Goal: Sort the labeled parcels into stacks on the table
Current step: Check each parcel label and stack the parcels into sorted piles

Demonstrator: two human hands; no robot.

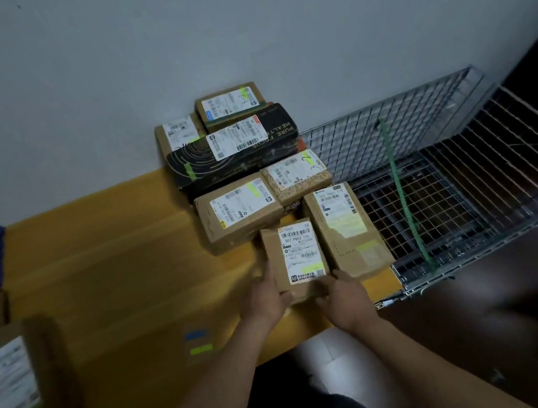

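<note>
Several parcels (231, 143) sit stacked at the tabletop's (113, 260) far corner. The left hand (267, 297) and right hand (346, 296) grip one small parcel (299, 258) between them, and blurred boxes (13, 385) at left probably await sorting.

The black box (236, 153) bears pale lettering on its top, "PURE FOCUS" and beside it "HEALT", the rest cut off at the edge; the print on its white shipping label is too fine to read. Just in front of the black box and to its right, the patterned parcel (296, 174) has a handwritten 3 and 2 on its label. Further in front, the small brown parcel (297, 258) reads "507 P802 170", with "P802" lower down. The tall brown parcel (345, 227) touching its right side reads "507 P802 170" as well
</note>
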